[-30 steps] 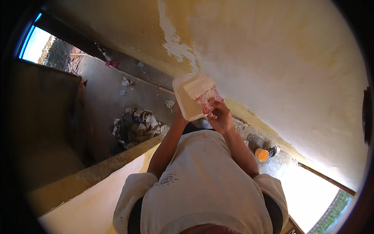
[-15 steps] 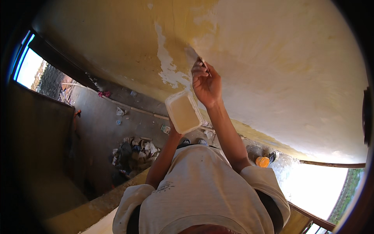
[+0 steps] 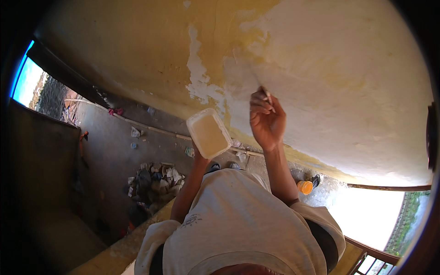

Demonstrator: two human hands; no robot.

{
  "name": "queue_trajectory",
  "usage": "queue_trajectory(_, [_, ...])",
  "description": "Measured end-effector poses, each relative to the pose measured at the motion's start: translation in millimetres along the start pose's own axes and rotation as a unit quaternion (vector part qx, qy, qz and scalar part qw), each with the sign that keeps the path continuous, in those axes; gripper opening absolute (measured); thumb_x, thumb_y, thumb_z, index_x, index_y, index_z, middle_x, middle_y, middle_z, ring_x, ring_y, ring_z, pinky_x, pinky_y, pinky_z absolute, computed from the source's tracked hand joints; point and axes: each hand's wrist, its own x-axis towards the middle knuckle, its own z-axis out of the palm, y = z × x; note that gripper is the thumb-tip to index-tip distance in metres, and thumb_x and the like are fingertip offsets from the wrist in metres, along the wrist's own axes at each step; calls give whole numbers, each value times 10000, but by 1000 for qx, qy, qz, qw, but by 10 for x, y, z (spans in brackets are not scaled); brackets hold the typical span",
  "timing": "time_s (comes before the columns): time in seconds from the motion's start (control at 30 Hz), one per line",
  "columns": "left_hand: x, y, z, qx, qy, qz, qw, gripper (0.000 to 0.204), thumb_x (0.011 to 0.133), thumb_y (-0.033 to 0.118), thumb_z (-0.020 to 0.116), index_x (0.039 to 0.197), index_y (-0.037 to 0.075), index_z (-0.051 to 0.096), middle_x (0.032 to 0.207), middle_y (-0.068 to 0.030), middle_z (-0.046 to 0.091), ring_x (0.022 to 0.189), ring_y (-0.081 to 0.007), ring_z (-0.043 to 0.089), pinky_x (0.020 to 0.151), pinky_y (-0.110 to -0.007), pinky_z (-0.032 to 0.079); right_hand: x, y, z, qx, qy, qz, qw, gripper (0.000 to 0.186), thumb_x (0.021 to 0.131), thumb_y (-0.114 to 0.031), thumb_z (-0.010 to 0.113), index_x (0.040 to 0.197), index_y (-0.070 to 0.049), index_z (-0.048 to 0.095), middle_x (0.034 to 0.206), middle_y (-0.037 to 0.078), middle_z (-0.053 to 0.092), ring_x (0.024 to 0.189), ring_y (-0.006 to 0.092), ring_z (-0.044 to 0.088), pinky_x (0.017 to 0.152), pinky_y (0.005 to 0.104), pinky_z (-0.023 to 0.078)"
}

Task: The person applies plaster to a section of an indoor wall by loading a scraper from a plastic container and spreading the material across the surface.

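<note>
Two hands are busy: the right hand (image 3: 267, 121) pinches a small tool (image 3: 266, 95) against the wall (image 3: 348, 68), the left hand (image 3: 200, 159) props the putty tub (image 3: 209, 134) from below — a tilt could spill it.

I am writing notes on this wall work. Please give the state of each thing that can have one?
Left hand: holds the tub from below.
Tub: open, tilted, pale paste inside.
Right hand: raised, gripping a thin tool.
Tool: tip at the wall.
Wall: partly covered, yellow showing.
Orange pot: on the floor.

wall (image 3: 348, 91) close ahead, tub (image 3: 209, 134) perhaps beside
</note>
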Motion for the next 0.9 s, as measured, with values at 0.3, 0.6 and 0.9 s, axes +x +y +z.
queue_trajectory(0.3, [-4, 59, -51, 11, -16, -2, 1000, 554, 1018, 482, 372, 1449, 135, 395, 1364, -82, 535, 1217, -271, 562, 983, -478, 508, 571, -188, -1297, -60, 133, 37, 989, 200, 970, -61, 478, 1060, 111, 523, 883, 112, 545, 760, 168, 513, 702, 274, 486])
queue_trajectory(0.6, [-23, 34, -112, 0, -27, -1, 1000, 554, 1014, 477, 388, 1452, 137, 391, 1375, -79, 525, 1228, -272, 553, 989, -485, 502, -106, -626, 16, 78, -89, -101, 988, 198, 982, -53, 424, 1138, 59, 474, 924, 90, 457, 794, 161, 466, 750, 293, 453])
queue_trajectory(0.9, [-23, 49, -145, 4, -40, -3, 999, 555, 1010, 472, 404, 1455, 139, 388, 1386, -77, 516, 1239, -272, 544, 996, -491, 495, -21, -240, -983, -45, 114, 30, 992, 236, 968, -86, 485, 1124, 88, 522, 891, 86, 520, 782, 158, 506, 707, 267, 476])
